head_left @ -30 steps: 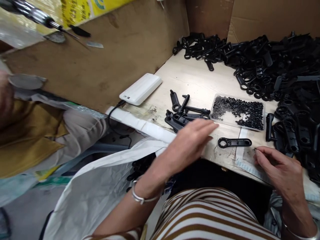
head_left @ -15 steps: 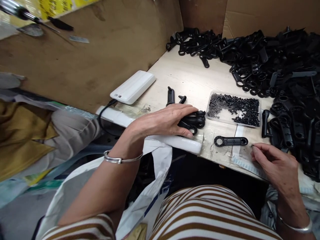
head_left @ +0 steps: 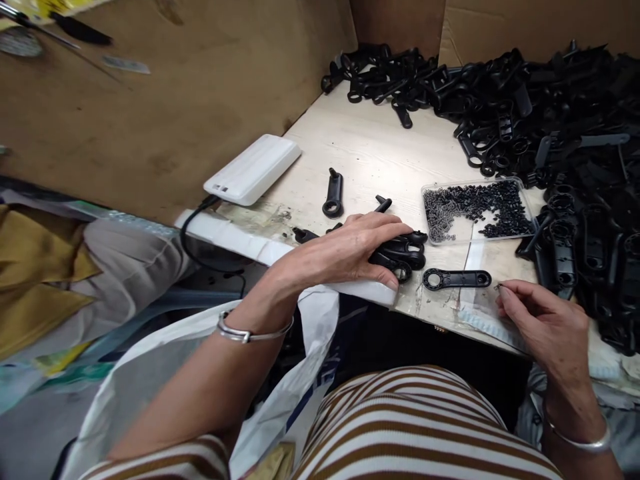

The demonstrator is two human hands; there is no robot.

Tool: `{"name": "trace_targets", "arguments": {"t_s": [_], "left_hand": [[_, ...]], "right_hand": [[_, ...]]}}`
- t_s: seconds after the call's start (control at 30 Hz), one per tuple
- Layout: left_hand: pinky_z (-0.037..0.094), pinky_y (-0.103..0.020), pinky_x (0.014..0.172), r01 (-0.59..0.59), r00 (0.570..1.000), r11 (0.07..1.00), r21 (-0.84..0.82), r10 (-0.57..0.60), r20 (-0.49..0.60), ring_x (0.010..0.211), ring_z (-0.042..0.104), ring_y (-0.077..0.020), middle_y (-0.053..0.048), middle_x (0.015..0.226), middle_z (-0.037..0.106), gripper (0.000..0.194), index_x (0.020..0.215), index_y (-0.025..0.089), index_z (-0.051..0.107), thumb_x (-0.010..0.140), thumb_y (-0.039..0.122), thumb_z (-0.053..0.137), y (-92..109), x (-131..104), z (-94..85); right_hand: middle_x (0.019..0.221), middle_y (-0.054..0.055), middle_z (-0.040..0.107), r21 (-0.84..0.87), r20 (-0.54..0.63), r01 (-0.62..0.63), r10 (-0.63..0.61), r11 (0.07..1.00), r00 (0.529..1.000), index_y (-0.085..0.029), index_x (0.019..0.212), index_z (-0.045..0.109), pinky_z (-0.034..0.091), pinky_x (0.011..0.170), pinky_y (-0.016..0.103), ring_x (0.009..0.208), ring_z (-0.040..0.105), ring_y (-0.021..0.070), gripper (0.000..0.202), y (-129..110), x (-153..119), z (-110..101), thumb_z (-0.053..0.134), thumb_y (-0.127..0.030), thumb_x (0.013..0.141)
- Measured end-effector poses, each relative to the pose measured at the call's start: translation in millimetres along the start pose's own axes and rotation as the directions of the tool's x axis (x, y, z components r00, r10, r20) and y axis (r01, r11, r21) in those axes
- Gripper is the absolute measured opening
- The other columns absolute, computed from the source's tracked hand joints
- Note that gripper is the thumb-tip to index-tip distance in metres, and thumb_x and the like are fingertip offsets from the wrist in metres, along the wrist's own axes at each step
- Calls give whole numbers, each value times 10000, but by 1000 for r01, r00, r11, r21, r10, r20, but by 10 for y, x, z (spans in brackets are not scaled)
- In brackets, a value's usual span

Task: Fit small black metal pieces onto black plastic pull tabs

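My left hand [head_left: 345, 250] curves over several black plastic crank handles [head_left: 400, 257] near the table's front edge, thumb on the near side; its palm hides part of them. One black lever part [head_left: 457, 279] lies flat between my hands, hollow side up, with a ring at its left end. Just right of that part, my right hand [head_left: 543, 320] pinches a tiny wire-like piece [head_left: 497, 287] between thumb and index finger. Behind it stands a clear plastic box [head_left: 463, 237] with silver springs [head_left: 440, 217] at left and small black pieces [head_left: 507, 207] at right.
A large heap of black plastic parts [head_left: 520, 113] covers the back and right of the table. One crank handle [head_left: 333, 193] lies alone near a white power bank [head_left: 253, 170] with a black cable. A screwdriver [head_left: 37, 27] is at upper left. A seated person's leg [head_left: 135, 247] shows at left.
My left hand has slid right with the handles under it, leaving one handle by itself behind. The clear box has shifted slightly right, against the parts there. My right hand keeps its pinch.
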State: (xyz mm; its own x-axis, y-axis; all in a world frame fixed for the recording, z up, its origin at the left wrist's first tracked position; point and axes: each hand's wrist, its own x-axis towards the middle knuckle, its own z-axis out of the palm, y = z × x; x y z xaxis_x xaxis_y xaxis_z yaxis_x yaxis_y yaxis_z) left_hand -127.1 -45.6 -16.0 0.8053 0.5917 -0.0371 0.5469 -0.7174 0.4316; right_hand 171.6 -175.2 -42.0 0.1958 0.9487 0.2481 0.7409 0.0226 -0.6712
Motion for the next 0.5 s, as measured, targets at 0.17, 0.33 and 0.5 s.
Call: {"name": "trace_targets", "arguments": {"t_s": [0.17, 0.33, 0.5], "left_hand": [[315, -536, 1046, 30, 981, 991, 127, -5, -195, 1286, 458, -347, -189, 1336, 551, 630, 1333, 159, 492, 852, 548, 608, 295, 9, 24], [429, -371, 862, -59, 981, 986, 154, 86, -172, 1037, 577, -236, -117, 1148, 639, 308, 1127, 130, 587, 970, 376, 491, 816, 305, 99], [453, -327, 781, -161, 982, 968, 193, 177, -68, 896, 574, -195, -72, 1002, 607, 196, 1101, 145, 545, 960, 83, 423, 1112, 606, 354]], "right_hand": [[619, -7, 717, 6, 7, -15, 15, 1000, 1000, -206, 837, 745, 539, 541, 228, 511, 671, 137, 179, 24, -13, -14, 668, -368, 825], [603, -8, 711, 3, 8, -25, 25, 1000, 1000, -206, 829, 747, 537, 536, 233, 494, 658, 138, 209, 1, -1, -16, 656, -394, 824], [631, -5, 720, -31, -88, -109, 106, 994, 990, -210, 839, 755, 531, 539, 218, 518, 664, 137, 262, 59, -64, -78, 680, -457, 795]]}}
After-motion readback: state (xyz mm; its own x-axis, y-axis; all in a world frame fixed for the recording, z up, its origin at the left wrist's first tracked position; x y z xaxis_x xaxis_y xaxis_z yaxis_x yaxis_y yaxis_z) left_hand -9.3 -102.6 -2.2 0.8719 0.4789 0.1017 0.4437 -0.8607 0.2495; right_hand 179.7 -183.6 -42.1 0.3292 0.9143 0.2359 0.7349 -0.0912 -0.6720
